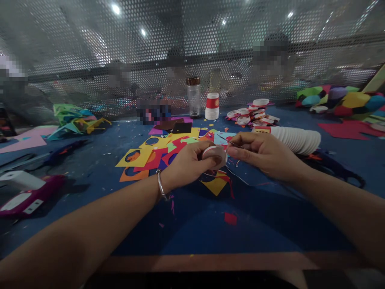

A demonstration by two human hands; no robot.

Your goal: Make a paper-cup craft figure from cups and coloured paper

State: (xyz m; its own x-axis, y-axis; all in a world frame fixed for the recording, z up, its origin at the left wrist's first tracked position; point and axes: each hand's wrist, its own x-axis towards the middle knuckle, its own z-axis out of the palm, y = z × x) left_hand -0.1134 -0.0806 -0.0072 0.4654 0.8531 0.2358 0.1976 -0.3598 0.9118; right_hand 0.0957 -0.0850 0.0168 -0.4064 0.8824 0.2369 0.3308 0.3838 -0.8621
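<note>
Looks like fiddly work past the table's front edge [192, 261]: left hand [188, 162] pinches a round white piece [219, 152], right hand [264, 154] a thin thing [224, 139]; next needs steadiness.

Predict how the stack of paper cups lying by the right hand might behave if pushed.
The stack of paper cups would probably roll, since it lies on its side with round rims. It may bend or slide apart, as the cups look nested. It is likely light, as the cups look like paper.
</note>
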